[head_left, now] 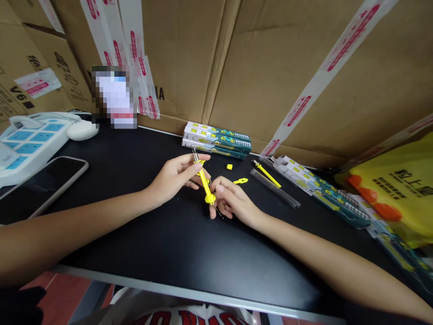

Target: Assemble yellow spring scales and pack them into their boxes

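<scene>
My left hand (176, 176) pinches a yellow spring scale (204, 180) between thumb and fingers. A metal piece shows at the scale's upper end, and it slants down toward my right hand. Curled fingers of my right hand (235, 201) close at the lower end, by the yellow collar (210, 199). From there a thin metal wire (219, 214) hangs below the fingers; exactly how they grip it is partly hidden. On the black table beyond lie a small yellow cap (229, 167), a flat yellow piece (241, 181) and another yellow inner rod (268, 174) with a metal end.
A clear plastic tube (275, 188) lies right of my hands. Stacked boxes (216, 141) stand behind, with more boxes (324, 192) at right beside a yellow bag (399, 189). A phone (43, 185) and power strip (37, 140) are at left. Cardboard cartons (287, 67) wall the back.
</scene>
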`<state>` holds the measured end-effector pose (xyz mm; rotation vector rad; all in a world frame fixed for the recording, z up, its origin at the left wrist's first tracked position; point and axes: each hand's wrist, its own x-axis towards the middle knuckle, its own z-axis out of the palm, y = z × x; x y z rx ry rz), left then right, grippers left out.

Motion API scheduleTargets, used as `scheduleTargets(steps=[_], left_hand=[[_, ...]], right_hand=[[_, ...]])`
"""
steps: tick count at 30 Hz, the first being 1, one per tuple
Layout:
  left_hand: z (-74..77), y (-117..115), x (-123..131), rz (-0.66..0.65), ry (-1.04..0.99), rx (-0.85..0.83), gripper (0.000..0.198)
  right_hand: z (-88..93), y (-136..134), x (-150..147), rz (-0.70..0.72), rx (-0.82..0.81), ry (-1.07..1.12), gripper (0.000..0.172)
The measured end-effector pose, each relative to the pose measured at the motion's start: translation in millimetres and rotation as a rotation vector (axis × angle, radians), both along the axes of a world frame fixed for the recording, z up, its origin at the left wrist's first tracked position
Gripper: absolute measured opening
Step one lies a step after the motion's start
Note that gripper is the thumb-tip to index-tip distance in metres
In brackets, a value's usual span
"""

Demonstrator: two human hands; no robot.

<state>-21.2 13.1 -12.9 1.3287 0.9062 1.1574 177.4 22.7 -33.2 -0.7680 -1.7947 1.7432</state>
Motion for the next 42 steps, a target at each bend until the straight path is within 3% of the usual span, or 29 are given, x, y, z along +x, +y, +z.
scheduleTargets(steps=[4,11,17,24,27,31,33,35,37,42], left_hand=[[-0.5,-1,1,-0.041,0.006,0.027,0.043],[-1.8,-6,4,-0.128,-0.092,-0.031,0.032],[-2.5,-5,4,-0.04,-0.066,-0.105,0.01],[-5.6,-5,6,-0.008,-0.016,-0.135,0.022],[-7.3,-6,7,-0.017,-0.021,-0.164,0.02],[-9.8,-7,9,-0.065,-0.05,-0.227,0.019],[-11.4,-7,10,-0.099,-0.048,-0.229,0.019],[-12.8,-7,10,-0.123,-0.032,-0.213,0.018],[-13.9,-7,9,-0.135,-0.008,-0.199,0.018],[-15.5,-7,8,-0.167,0.039,-0.156,0.018]], right_hand=[[-1.8,-7,-1,0.1,0.02,-0.011,0.024],[1.6,-13,-2,0.108,0.203,-0.136,0.027],[2.5,-12,-2,0.085,0.24,-0.215,0.03],[4.5,-14,-1,0.096,0.283,-0.235,0.029],[11.3,-4,4,0.051,0.422,-0.294,0.03],[32.1,23,23,-0.196,0.963,-0.634,0.022],[43.5,33,35,-0.186,1.169,-0.947,0.027],[51.3,38,44,-0.117,1.244,-1.246,0.03],[53.7,39,48,-0.027,1.259,-1.393,0.026],[48.3,39,45,0.092,1.243,-1.387,0.014]])
